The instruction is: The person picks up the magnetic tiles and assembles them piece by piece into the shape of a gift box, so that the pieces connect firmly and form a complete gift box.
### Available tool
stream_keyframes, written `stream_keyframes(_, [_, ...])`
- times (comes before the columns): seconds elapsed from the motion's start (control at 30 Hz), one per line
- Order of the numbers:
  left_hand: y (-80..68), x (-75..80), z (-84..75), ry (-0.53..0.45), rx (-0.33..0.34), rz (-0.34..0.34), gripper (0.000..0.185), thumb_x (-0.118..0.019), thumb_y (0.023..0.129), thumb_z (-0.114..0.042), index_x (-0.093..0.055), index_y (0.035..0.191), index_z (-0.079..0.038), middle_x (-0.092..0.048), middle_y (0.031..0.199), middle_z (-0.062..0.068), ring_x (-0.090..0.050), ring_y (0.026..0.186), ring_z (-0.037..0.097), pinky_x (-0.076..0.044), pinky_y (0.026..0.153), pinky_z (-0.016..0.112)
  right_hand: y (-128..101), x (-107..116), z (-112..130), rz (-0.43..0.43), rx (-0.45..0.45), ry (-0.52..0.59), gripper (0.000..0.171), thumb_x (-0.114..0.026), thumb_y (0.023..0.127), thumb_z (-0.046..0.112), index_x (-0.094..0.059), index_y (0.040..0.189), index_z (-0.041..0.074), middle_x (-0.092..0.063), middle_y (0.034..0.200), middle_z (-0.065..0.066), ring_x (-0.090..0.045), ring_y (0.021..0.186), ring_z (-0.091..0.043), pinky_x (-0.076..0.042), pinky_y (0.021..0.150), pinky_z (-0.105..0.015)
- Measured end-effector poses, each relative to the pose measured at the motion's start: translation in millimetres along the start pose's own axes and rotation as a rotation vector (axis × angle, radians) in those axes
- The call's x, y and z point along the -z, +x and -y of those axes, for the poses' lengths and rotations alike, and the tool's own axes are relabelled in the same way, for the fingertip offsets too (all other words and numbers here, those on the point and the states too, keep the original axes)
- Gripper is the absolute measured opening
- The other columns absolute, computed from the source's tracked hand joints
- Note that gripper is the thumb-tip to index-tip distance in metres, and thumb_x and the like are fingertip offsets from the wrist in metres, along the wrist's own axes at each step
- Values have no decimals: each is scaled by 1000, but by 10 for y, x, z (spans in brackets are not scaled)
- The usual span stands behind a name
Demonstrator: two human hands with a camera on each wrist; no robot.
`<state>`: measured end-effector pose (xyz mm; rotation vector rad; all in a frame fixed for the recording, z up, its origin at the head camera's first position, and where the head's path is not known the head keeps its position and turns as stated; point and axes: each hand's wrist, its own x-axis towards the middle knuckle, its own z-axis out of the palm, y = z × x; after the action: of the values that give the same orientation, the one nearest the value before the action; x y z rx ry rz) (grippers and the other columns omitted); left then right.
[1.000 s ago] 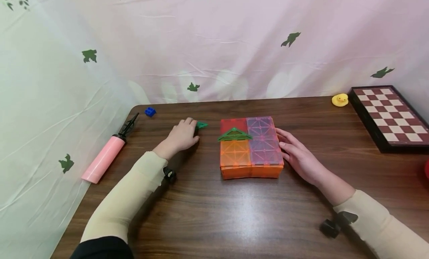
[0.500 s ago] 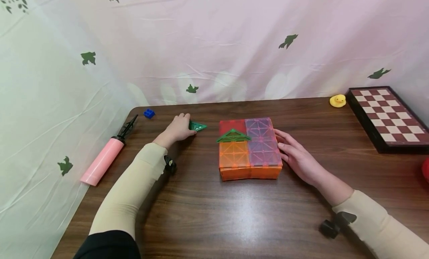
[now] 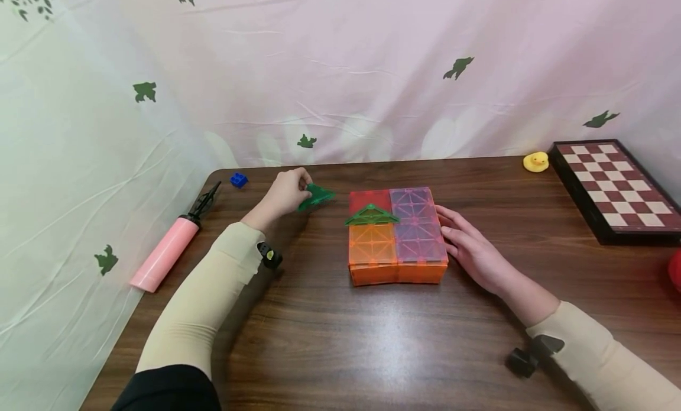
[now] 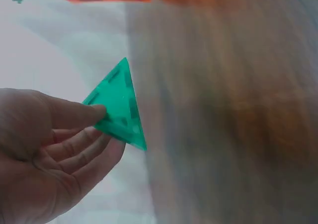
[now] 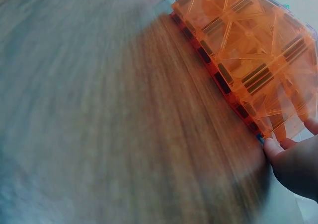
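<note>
Since half a second earlier the green triangle tile (image 3: 316,196) had left the table (image 3: 372,340); it was flat on the wood then, now raised and tilted, pinched by the left hand (image 3: 284,193). The right hand (image 3: 470,245) had not moved.

The stack of magnetic tiles (image 3: 396,236) sat mid-table, a second green triangle (image 3: 371,214) lying on its top. Bare wood lay between the lifted tile and the stack's left edge, and a wide open stretch ran in front of the stack toward the person. At the far left corner sat a blue brick (image 3: 238,179), near the table edge; a pink hand pump (image 3: 167,248) lay along the left edge. A rubber duck (image 3: 535,161) and a chessboard (image 3: 617,186) were at the far right, well apart from the stack.

Left hand: thumb over, fingers under, clamped on one corner of the triangle (image 4: 119,105). Right hand: fingers straight and relaxed, tips touching the stack's right side (image 5: 248,60).
</note>
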<state>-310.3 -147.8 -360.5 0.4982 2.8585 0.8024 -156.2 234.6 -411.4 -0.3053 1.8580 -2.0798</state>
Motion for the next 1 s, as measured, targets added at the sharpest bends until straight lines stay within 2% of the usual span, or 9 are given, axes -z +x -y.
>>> stream_keyframes(0.13, [-5, 104, -242, -84, -31, -34, 14, -67, 99, -10, -63, 109, -1, -66, 105, 13, -62, 98, 26, -51, 84, 39, 2, 2, 3, -2, -8, 1, 57, -38, 112, 29, -17, 164, 18, -10, 167, -15, -42, 135, -5, -40, 105, -18])
stream_keyframes(0.33, [-32, 244, -828, -103, -147, -11, 15, -71, 97, -12, -62, 103, -3, -69, 106, 12, -65, 100, 23, -52, 87, 37, 2, 4, 10, -5, -20, -1, 57, -36, 112, 27, -17, 164, 18, -11, 167, -14, -41, 136, -6, -40, 105, -18])
stream_keyframes(0.47, [-40, 210, -1191, -82, -247, 57, 14, -71, 97, -12, -61, 102, -4, -71, 101, 9, -67, 94, 20, -52, 85, 33, 1, 9, 3, -3, -18, 5, 57, -36, 112, 27, -17, 165, 18, -11, 167, -14, -41, 137, -7, -40, 105, -19])
stream_keyframes(0.6, [-53, 94, -1479, -53, -318, 121, 14, -71, 97, -13, -61, 102, -5, -71, 97, 6, -67, 89, 16, -52, 82, 29, 4, 20, -3, -1, -18, 10, 56, -36, 112, 27, -17, 165, 18, -11, 167, -14, -41, 137, -7, -40, 105, -18])
stream_keyframes(0.8, [-64, -100, -1754, 31, -411, 188, 13, -71, 97, -14, -61, 100, -6, -67, 94, 4, -62, 88, 15, -50, 81, 26, 2, 31, -10, 13, 0, 8, 55, -34, 113, 26, -17, 164, 17, -13, 166, -14, -40, 138, -8, -40, 105, -19])
stream_keyframes(1.0, [-64, -206, -1849, 87, -435, 252, 14, -71, 97, -14, -59, 100, -7, -64, 93, 3, -59, 84, 15, -48, 78, 24, -4, 29, -10, 16, -2, 24, 55, -34, 113, 26, -16, 164, 14, -12, 165, -15, -41, 136, -6, -40, 105, -18])
